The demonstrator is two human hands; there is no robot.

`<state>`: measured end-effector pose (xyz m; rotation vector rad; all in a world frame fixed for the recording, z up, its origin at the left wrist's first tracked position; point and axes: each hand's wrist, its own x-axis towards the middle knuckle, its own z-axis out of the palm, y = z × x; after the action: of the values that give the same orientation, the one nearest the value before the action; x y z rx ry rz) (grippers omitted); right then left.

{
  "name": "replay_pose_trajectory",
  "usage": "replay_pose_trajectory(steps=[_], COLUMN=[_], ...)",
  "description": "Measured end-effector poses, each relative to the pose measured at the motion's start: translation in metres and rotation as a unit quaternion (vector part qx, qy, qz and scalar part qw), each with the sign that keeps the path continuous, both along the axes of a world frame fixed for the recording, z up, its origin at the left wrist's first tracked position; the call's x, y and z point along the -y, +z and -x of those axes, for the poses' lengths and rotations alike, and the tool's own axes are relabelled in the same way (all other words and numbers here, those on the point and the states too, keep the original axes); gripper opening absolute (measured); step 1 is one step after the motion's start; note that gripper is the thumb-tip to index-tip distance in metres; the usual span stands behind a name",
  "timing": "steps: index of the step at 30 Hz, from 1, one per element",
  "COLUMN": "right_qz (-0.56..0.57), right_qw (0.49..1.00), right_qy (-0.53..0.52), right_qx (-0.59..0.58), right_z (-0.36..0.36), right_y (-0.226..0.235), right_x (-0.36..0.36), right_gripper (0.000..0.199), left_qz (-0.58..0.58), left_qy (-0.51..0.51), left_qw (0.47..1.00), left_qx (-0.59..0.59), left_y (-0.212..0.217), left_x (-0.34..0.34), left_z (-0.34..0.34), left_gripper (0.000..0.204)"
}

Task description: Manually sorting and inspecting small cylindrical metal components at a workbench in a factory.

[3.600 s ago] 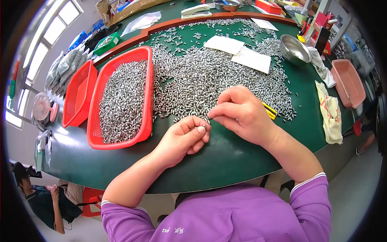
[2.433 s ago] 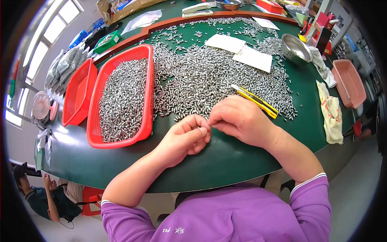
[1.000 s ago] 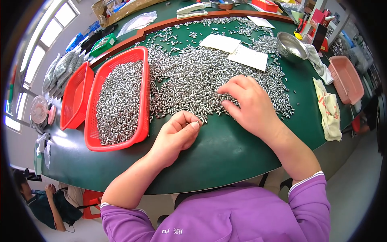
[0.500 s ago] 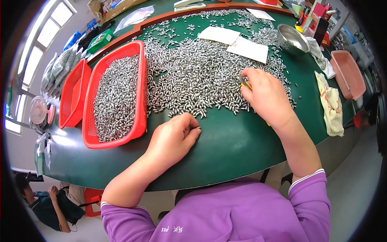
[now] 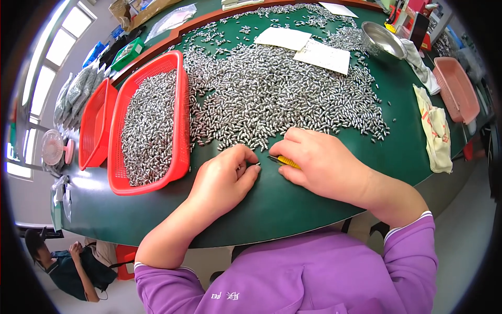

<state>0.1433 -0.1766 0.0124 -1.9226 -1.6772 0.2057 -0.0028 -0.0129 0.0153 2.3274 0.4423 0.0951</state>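
My left hand (image 5: 222,175) rests on the green table (image 5: 272,209) at the near edge of a wide pile of small silver metal pieces (image 5: 272,89). Its thumb and forefinger pinch a tiny piece (image 5: 258,164), mostly hidden by the fingertips. Close by on the right, my right hand (image 5: 329,165) is closed round a yellow utility knife (image 5: 289,161). The knife's dark, pointed tip faces the left fingertips, a short gap apart. To the left stands a red plastic basket (image 5: 182,110) filled with the same metal pieces.
Another red basket (image 5: 86,149) stands farther left. White papers (image 5: 324,57) lie on the pile. A metal bowl (image 5: 384,43), a cream cloth (image 5: 434,133) and a pink basket (image 5: 456,91) are at the right. A seated person (image 5: 78,272) is at lower left.
My right hand has come from over the pile, down and left, to beside my left hand, bringing the knife along. My left hand keeps its pinch in the same place.
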Motion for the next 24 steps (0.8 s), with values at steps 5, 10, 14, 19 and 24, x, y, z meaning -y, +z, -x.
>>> replay_pose_trajectory(steps=[5, 10, 14, 19, 24], right_qz=[0.029, 0.009, 0.005, -0.002, 0.014], right_qw=[0.999, 0.997, 0.998, 0.997, 0.997], right_qy=[-0.014, -0.007, -0.004, -0.014, -0.014], right_qx=[0.011, -0.070, -0.068, -0.074, -0.077], right_z=[0.003, 0.009, 0.011, 0.011, 0.008], right_y=[-0.001, -0.005, -0.008, -0.009, -0.009], right_x=[0.002, -0.003, -0.005, -0.005, -0.006], right_gripper=[0.023, 0.022, 0.021, 0.018, 0.020], left_qz=[-0.006, 0.001, -0.005, -0.006, -0.002], left_qy=[0.004, 0.006, 0.011, 0.010, 0.015], left_qw=[1.000, 1.000, 1.000, 1.000, 1.000], left_qx=[0.007, 0.018, 0.010, 0.012, 0.010], left_y=[-0.002, -0.004, -0.003, -0.004, -0.005], left_x=[0.003, 0.002, 0.002, 0.002, 0.003], left_z=[0.000, -0.001, 0.000, 0.000, 0.000], left_gripper=[0.012, 0.011, 0.011, 0.011, 0.011])
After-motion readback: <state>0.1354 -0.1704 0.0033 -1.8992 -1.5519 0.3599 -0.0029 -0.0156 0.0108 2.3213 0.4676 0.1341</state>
